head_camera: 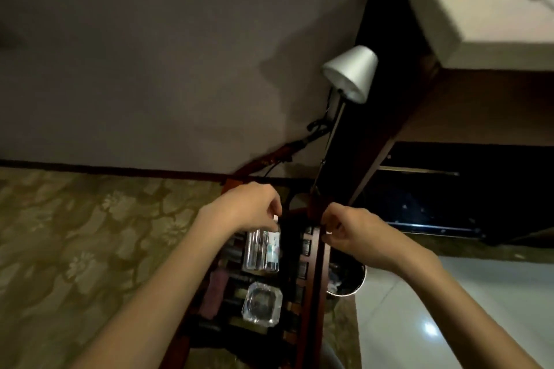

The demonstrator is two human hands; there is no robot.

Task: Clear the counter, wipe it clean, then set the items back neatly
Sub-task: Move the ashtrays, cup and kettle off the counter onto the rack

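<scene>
Slatted rack [308, 278]: bottles [263, 252], glass ashtray [262, 303].

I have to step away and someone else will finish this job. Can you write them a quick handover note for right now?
Left hand: grips the top of the clear water bottle, which lies over the dark slatted rack.
Right hand: fingers curled, pinching something small and white; too blurred to name.
Glass ashtray: rests on the same rack, nearer the person.
Done: cannot tell; the counter is not in view.
Left: wiping and setting items back, as far as this shows.
</scene>
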